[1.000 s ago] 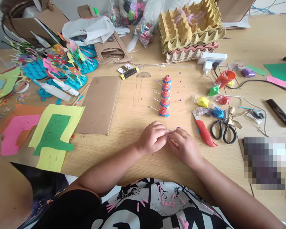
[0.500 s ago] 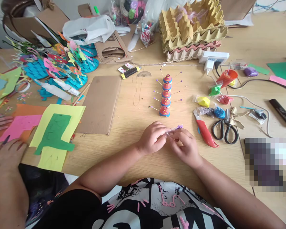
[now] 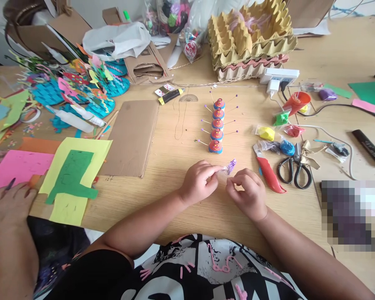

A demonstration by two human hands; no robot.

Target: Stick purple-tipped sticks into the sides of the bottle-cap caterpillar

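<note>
My left hand (image 3: 200, 181) pinches the edge of a small clear bag (image 3: 230, 166) with purple clay in it, over the table's middle. Just right of it is my right hand (image 3: 246, 192), thumb and fingertips pressed together beside the bag; whether anything small is between them is hidden. Beyond both hands stands a row of several red and blue figures (image 3: 216, 134) with smiling faces, and purple-tipped pins stick out at their sides.
Right of my hands lie a red cutter (image 3: 270, 175), black scissors (image 3: 295, 168) and bagged clay (image 3: 266, 133). Cardboard (image 3: 131, 137) and yellow paper (image 3: 68, 208) lie left. Egg trays (image 3: 250, 46) stand behind. Another person's hand (image 3: 11, 204) rests on the far-left papers.
My right hand has drawn slightly away from the left, and more of the purple bag now shows at my left fingertips. The pink paper at the far left has shifted left.
</note>
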